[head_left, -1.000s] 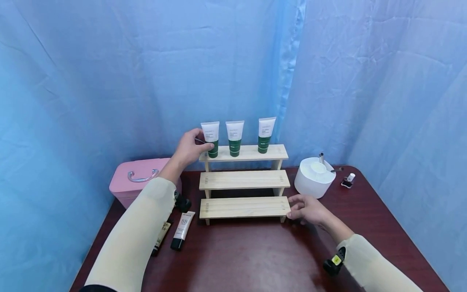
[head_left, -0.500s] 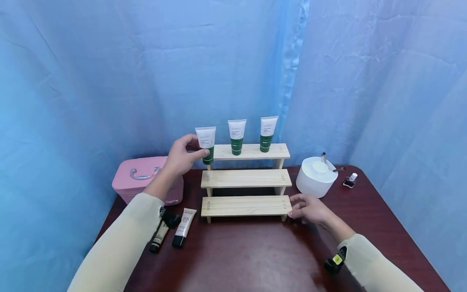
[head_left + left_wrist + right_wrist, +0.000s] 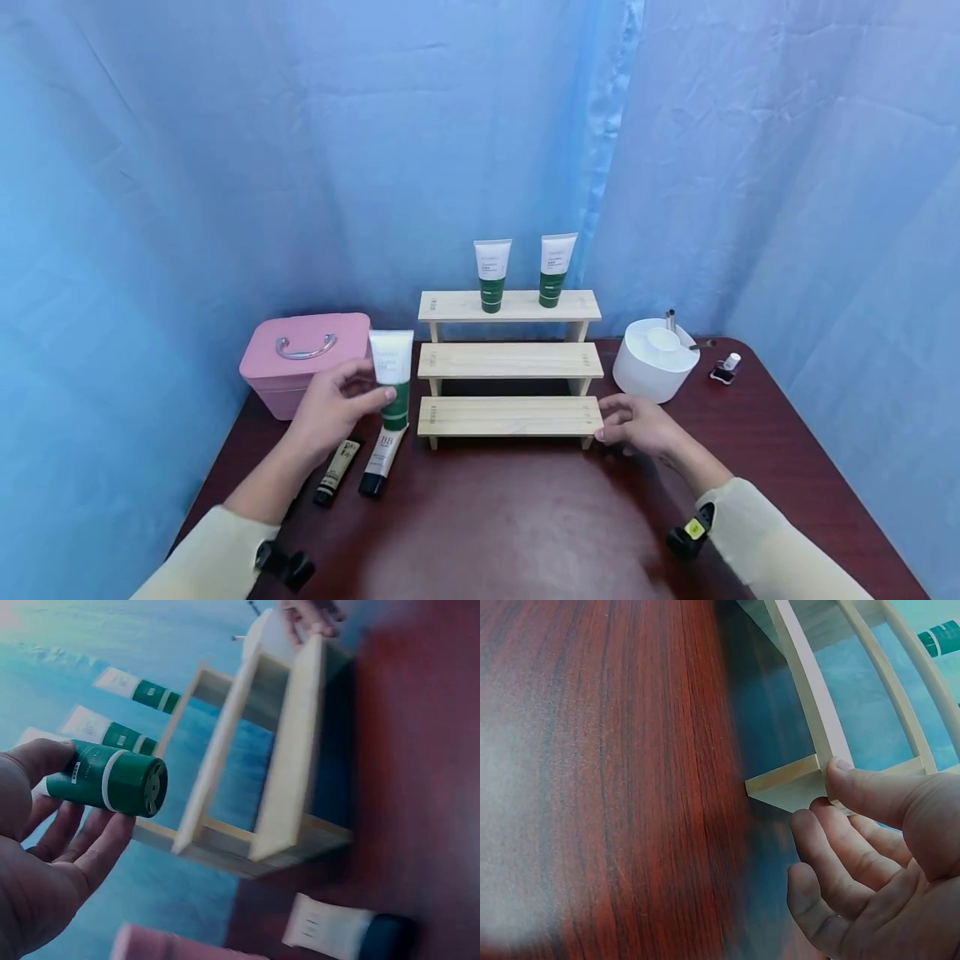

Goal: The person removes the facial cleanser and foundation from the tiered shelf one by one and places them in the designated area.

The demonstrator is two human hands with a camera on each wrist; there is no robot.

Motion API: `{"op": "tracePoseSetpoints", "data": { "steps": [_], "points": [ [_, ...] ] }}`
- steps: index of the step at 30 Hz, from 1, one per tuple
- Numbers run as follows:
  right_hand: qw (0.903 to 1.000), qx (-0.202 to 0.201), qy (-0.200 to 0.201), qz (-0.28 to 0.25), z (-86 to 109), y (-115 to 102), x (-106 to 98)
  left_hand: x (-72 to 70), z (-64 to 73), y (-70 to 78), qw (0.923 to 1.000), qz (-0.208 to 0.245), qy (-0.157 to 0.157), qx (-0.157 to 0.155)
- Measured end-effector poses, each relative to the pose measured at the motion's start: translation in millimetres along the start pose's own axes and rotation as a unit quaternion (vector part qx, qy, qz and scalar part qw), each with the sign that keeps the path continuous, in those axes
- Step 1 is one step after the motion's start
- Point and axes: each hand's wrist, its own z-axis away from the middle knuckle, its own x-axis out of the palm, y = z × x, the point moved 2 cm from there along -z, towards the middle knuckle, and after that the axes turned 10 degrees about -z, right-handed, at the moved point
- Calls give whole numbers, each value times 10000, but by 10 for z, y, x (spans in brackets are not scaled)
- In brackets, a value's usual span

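My left hand (image 3: 330,410) holds a white and green squeeze tube (image 3: 392,371) upright in the air, left of the three-step wooden display stand (image 3: 510,411). In the left wrist view, thumb and fingers (image 3: 105,851) pinch the tube's green lower part (image 3: 97,774). Two matching tubes, one near the middle (image 3: 492,275) and one farther right (image 3: 557,268), stand on the top step. At the right end of the lowest step is my right hand (image 3: 637,427). The right wrist view shows its thumb (image 3: 870,787) on the step's corner and curled fingers against the end.
Below the raised tube lie a BB cream tube (image 3: 384,454) and a smaller beige tube (image 3: 339,471). A pink case (image 3: 307,354) with a metal handle stands at the left. At the right are a white round organizer (image 3: 651,371) with brushes and a small dark bottle (image 3: 725,368).
My left hand has lifted the leftmost tube off the top step and carried it left, down and towards me. My right hand keeps its place at the stand's corner.
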Motion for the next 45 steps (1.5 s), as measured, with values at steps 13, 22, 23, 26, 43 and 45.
{"op": "tracePoseSetpoints", "data": {
  "steps": [13,22,23,26,43,45],
  "points": [
    [9999,-2,-68,-80,-19,7,-11,103,871,-651,9935,524,-535,-853],
    [10000,12,-88,-38,-26,17,-17,214,1194,-958,9786,308,-1012,-1765],
    [9999,-4,-99,-41,-29,18,-18,220,1213,-980,9767,233,-1029,-1867],
    [9999,-44,-114,-70,-37,22,-19,227,1261,-1028,9727,41,-1077,-2054],
    [9998,-16,-145,-98,-47,3,-18,252,1308,-1133,9631,-639,-965,-2428],
    [9998,26,-149,-90,-46,4,-14,257,1317,-1131,9632,-658,-963,-2423]
  ]
}}
